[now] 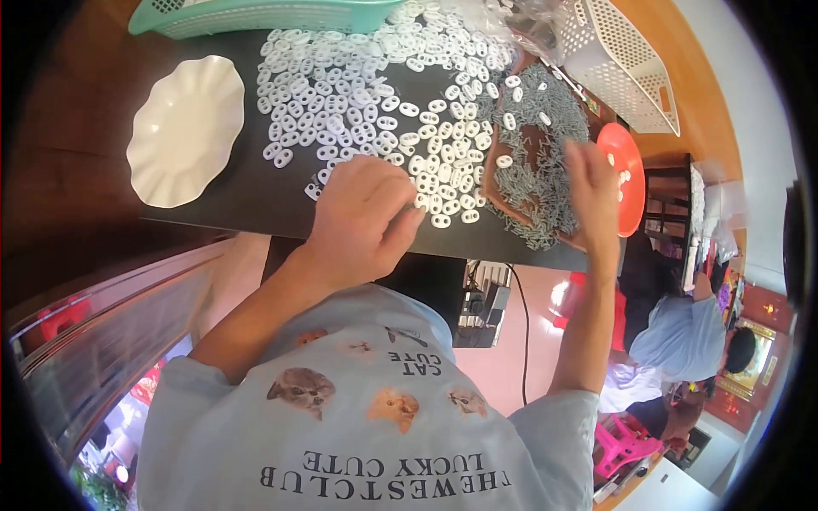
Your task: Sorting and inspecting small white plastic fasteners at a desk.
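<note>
My left hand (pixel 362 217) is closed at the near edge of the dark table, its thumb and curled fingers drawn together. What is between them, if anything, is hidden. Right beside its fingertips lie many small white oval pieces (pixel 439 166), each with two holes. My right hand (pixel 594 192) is raised at the right side of a heap of small grey screw-like pins (pixel 545 192). Its fingers look bunched together, a little blurred, and I cannot make out anything in them. A few white pieces lie on top of the pins, which rest on a brown sheet or tray (pixel 497 183).
A cream wavy-edged dish (pixel 183 132) sits at the left. Behind the pieces stands a green basket (pixel 256 19); a white perforated basket (pixel 618 64) is at the far right. A red plate (pixel 630 183) with a few small pale pieces lies right of my right hand. Another person (pixel 682 336) is at the right.
</note>
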A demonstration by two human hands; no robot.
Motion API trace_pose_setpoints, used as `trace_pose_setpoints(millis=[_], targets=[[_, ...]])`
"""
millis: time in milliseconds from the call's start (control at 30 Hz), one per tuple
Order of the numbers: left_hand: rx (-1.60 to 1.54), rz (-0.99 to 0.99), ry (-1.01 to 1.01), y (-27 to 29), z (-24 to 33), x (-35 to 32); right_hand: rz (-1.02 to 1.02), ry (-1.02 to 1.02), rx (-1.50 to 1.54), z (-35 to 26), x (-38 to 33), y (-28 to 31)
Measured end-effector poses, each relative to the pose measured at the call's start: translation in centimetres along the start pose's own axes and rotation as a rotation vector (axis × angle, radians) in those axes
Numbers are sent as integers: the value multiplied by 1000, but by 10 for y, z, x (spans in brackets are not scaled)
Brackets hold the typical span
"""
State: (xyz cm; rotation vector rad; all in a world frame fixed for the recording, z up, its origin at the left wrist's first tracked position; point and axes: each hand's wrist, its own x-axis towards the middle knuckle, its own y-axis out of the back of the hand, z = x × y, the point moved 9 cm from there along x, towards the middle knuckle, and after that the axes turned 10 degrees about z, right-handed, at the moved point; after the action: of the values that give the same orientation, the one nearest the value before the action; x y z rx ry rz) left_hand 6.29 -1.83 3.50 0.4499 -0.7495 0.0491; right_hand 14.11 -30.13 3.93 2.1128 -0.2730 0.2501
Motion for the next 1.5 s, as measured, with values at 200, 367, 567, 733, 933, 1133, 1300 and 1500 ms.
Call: trace_pose_setpoints(millis=[200,367,567,733,933,1133,1300,1500], targets=[[30,-14,-13,-4,-3,-4,-53,564,23,-118,28,-84],[25,-11,-15,-5,-7,-7,-21,685,-169,-141,50,-125],[-8,8,-1,0,-10,-8,-111,693,-8,-154,21,-113],[-16,-4,-10,0,-7,-8,-89,634,-14,-137,38,-110],[-8,22,-18,1,-7,-9,-98,730,-98,-152,48,-129],[-2,3,-11,0,-8,-10,-153,778,-348,-161,53,-146],[-4,4,1,1,-8,-10,-171,729,-152,-164,50,-138],[-10,6,-2,2,-9,-11,-181,806,-251,-171,46,-153]])
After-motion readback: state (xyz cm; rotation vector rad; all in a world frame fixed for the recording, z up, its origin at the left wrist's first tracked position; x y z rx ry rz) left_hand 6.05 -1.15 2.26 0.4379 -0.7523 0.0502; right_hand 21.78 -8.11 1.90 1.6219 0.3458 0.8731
